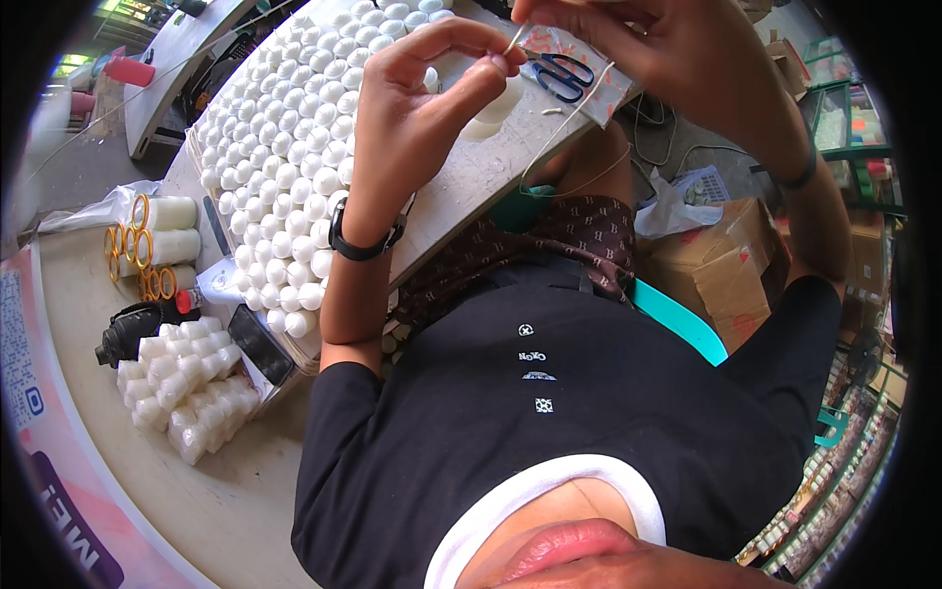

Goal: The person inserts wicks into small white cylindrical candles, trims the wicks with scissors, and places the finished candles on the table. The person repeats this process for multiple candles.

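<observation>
Near the top edge, my left hand (427,103) pinches a thin white cord (517,37) between thumb and forefinger. Close by on the right, my right hand (677,64) has its fingers curled at the same cord, partly cut off by the frame's edge. The cord's slack loops down past the table edge toward my lap. Below and between my hands, scissors (563,77) with dark blue handles lie on a printed plastic bag (610,101). Left of my left wrist, many white round-topped pieces (285,177) stand packed together on the table.
Grey table (471,187) in front of me. To the left are clear-wrapped white bundles (186,378) and white rolls with gold rings (162,231). A cardboard box (711,260) stands on the right, beyond a turquoise chair edge (682,324). Stocked shelves (849,123) line the far right.
</observation>
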The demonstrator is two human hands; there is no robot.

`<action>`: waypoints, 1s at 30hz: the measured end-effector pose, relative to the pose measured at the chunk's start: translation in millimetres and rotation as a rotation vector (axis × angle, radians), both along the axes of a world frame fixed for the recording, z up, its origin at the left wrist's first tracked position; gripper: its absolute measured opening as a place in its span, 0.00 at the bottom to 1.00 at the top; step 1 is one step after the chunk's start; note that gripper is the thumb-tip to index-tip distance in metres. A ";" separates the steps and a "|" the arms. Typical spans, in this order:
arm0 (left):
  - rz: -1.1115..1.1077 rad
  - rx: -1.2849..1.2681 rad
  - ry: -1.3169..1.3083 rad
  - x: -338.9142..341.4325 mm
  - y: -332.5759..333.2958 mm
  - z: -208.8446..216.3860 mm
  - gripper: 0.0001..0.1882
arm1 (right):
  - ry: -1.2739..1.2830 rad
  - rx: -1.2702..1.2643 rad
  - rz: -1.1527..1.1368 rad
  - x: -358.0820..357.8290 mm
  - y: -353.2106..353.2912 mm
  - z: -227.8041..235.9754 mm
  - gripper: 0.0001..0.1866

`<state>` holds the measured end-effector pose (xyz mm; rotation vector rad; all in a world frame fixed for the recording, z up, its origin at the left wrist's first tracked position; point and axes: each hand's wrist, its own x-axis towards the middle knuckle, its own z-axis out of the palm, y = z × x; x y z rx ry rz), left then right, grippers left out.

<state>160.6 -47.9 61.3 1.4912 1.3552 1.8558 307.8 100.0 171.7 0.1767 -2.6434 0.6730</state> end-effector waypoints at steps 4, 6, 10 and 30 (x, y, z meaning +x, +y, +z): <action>0.011 -0.055 0.006 0.1 0.0 -2.8 0.08 | 0.048 0.147 -0.021 1.1 0.2 2.0 0.04; 0.017 -0.047 0.003 1.3 -0.3 -3.8 0.09 | 0.058 0.131 -0.016 0.1 1.0 1.3 0.04; 0.091 0.026 0.078 4.9 -0.4 -4.6 0.11 | 0.051 0.024 -0.014 -1.2 4.1 -2.9 0.03; 0.054 0.065 -0.156 6.2 2.6 -8.9 0.21 | 0.151 0.139 -0.067 4.5 -0.7 -3.6 0.02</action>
